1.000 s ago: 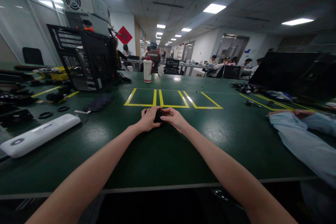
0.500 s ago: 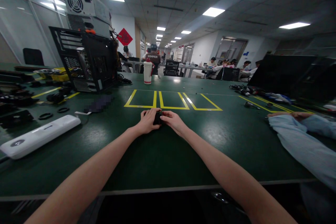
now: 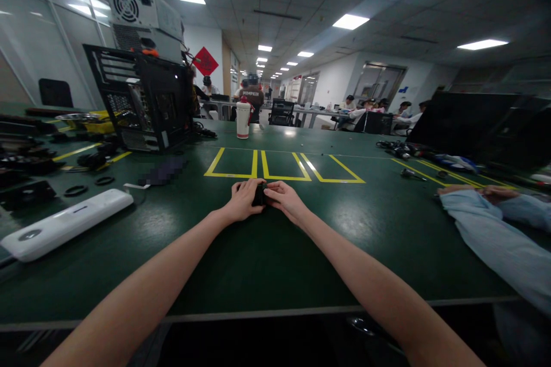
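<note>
One small black part [image 3: 259, 195] sits snug between the left hand [image 3: 241, 200], gripping its left side, and the right hand [image 3: 287, 199], fingertips pinched at its right, neither nearer, long axis hidden!

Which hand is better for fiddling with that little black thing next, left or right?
Probably the right hand: just its fingertips are at the right side of the little black thing. The left hand grips the other side, so it looks better for steadying.
</note>
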Action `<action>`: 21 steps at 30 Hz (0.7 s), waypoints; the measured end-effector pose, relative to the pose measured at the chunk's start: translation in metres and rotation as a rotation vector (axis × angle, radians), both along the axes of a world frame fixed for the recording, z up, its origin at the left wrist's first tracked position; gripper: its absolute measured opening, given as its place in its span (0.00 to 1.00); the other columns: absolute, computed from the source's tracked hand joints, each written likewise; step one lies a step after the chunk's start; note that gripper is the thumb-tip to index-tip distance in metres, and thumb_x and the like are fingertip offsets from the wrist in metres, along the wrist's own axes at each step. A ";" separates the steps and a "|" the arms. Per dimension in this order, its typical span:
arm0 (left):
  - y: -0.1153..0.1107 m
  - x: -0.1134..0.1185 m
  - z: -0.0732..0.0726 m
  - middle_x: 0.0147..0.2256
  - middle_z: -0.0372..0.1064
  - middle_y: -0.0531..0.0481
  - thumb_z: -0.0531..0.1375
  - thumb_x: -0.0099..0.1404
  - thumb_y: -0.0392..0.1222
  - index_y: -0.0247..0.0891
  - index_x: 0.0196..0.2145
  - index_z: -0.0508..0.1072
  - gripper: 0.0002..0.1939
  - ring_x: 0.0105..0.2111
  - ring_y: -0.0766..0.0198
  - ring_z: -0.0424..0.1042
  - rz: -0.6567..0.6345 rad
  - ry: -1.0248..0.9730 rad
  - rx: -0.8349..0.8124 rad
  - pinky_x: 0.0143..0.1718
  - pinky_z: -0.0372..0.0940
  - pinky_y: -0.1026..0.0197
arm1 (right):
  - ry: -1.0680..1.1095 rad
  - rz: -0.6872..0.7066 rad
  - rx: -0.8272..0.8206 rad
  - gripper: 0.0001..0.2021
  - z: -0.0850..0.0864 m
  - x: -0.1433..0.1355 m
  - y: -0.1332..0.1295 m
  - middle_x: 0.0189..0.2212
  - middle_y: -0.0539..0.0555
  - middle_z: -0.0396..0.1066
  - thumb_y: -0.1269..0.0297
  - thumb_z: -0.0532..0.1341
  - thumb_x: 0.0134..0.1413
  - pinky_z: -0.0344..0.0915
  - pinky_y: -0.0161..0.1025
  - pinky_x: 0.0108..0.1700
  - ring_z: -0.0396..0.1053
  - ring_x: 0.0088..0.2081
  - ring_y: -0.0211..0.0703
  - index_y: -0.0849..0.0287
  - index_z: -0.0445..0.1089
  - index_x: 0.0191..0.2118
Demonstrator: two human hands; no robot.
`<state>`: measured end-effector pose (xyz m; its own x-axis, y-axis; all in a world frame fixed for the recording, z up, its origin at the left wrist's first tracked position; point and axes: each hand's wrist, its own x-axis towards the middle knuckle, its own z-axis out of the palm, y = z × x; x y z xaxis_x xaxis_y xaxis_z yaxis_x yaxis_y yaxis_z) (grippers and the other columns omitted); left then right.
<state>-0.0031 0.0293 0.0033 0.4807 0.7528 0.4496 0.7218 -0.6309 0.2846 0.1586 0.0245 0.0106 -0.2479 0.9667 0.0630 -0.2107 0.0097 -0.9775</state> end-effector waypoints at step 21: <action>0.000 0.000 0.000 0.48 0.56 0.46 0.58 0.51 0.42 0.43 0.51 0.50 0.31 0.50 0.52 0.56 -0.009 0.000 0.008 0.50 0.46 0.47 | -0.068 0.052 0.010 0.17 0.002 0.001 -0.002 0.38 0.53 0.66 0.66 0.65 0.36 0.61 0.42 0.45 0.65 0.41 0.39 0.59 0.65 0.37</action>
